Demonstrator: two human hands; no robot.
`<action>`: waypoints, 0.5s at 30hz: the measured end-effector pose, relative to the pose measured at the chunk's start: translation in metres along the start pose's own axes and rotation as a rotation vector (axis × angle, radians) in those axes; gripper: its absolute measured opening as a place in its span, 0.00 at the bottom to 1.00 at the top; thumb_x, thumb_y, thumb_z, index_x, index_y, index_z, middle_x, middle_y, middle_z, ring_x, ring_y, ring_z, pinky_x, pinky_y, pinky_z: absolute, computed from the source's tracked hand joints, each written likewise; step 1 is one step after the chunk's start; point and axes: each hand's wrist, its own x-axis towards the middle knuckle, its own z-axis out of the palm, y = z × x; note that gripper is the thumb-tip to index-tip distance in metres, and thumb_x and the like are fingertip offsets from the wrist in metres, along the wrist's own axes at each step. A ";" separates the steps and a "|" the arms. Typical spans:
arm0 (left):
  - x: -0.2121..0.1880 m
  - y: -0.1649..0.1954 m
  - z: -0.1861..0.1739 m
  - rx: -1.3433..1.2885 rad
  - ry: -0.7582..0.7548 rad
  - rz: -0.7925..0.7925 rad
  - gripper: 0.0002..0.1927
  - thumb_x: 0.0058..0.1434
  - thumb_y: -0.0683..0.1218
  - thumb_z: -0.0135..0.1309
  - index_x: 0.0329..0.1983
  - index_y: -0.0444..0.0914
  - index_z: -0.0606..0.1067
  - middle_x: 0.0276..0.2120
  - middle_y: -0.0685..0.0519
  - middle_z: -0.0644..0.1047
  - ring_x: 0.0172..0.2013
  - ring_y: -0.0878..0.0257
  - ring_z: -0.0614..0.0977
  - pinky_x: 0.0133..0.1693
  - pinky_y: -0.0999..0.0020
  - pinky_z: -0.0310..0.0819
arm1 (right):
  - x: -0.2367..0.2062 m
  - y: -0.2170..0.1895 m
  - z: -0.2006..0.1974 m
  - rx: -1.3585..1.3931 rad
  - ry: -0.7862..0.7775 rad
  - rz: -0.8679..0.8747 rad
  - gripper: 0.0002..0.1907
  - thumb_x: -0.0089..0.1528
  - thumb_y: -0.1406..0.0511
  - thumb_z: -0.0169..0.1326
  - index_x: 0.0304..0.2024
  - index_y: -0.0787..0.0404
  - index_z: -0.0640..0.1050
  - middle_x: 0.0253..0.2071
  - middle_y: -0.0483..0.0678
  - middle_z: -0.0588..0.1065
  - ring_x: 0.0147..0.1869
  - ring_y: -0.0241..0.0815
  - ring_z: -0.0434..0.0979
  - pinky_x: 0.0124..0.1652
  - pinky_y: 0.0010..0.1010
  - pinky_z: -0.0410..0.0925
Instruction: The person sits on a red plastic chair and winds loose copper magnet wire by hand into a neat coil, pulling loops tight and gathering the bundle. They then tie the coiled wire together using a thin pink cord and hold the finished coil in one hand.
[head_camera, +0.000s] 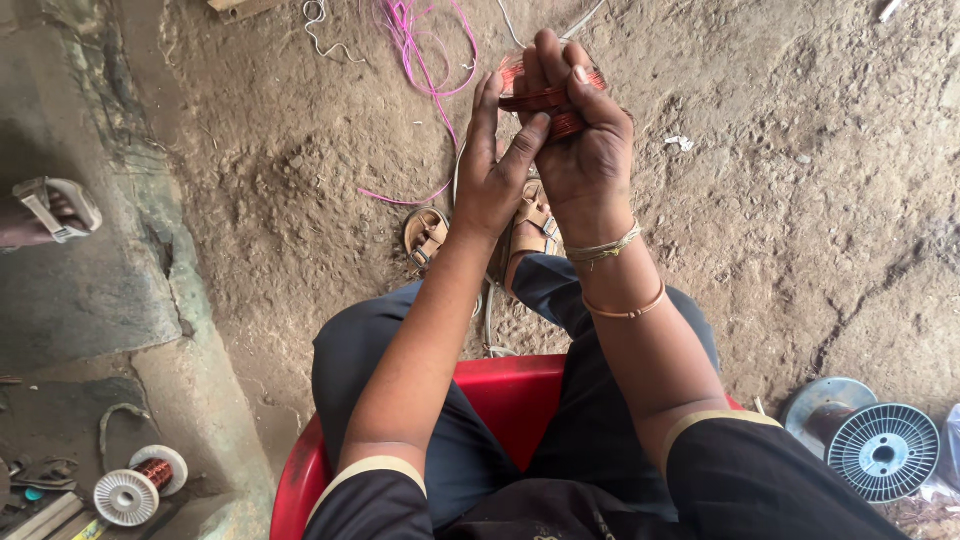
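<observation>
At the far left we see another person's sandalled foot (50, 210) on a grey slab (90, 290), and below it, in the corner, a small white spool (140, 485) with some copper wire wound on it. Moving right, loose pink wire (425, 60) lies on the dirt floor (760, 200), just beyond our hands. Our left hand (490, 170) is half open, with the fingers stretched upward and the thumb pressing against the coil (550, 98). This coil is a small bundle of thin copper-coloured wire, and it sits between both hands, above our brown sandals (430, 238) and well above the red seat (510, 395). Our right hand (585, 150) is closed around the coil, and its fingers are curled over the top strands. We judge that the coil is light and that it is springy rather than stiff, so the turns may slip apart or tangle if the hold becomes loose. The wire looks smooth, perhaps a little slippery, and so fine that a sharp bend could kink it. We think the best place to hold it is across the whole bundle, with many turns pinched together, not on one strand. At the far right a large empty grey spool (880, 450) lies on the floor beside the leg.
</observation>
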 end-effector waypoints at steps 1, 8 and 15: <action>0.000 0.000 0.001 -0.021 -0.003 -0.006 0.37 0.72 0.53 0.56 0.77 0.32 0.58 0.76 0.37 0.61 0.78 0.48 0.59 0.77 0.57 0.50 | -0.001 0.000 0.000 0.015 0.002 0.010 0.16 0.70 0.71 0.45 0.60 0.66 0.69 0.63 0.57 0.74 0.70 0.54 0.73 0.68 0.49 0.67; -0.001 -0.003 0.001 -0.067 0.002 -0.023 0.38 0.72 0.53 0.55 0.77 0.32 0.56 0.76 0.38 0.59 0.77 0.49 0.58 0.75 0.58 0.52 | -0.002 0.002 -0.001 0.002 0.012 0.004 0.15 0.70 0.71 0.45 0.59 0.66 0.69 0.63 0.58 0.74 0.69 0.54 0.74 0.68 0.49 0.68; -0.002 -0.007 0.005 -0.026 0.024 -0.006 0.39 0.72 0.53 0.56 0.78 0.31 0.55 0.77 0.37 0.58 0.78 0.49 0.58 0.76 0.58 0.51 | -0.004 0.000 0.001 0.001 -0.051 0.002 0.14 0.71 0.71 0.45 0.59 0.66 0.70 0.62 0.56 0.75 0.69 0.52 0.74 0.69 0.48 0.68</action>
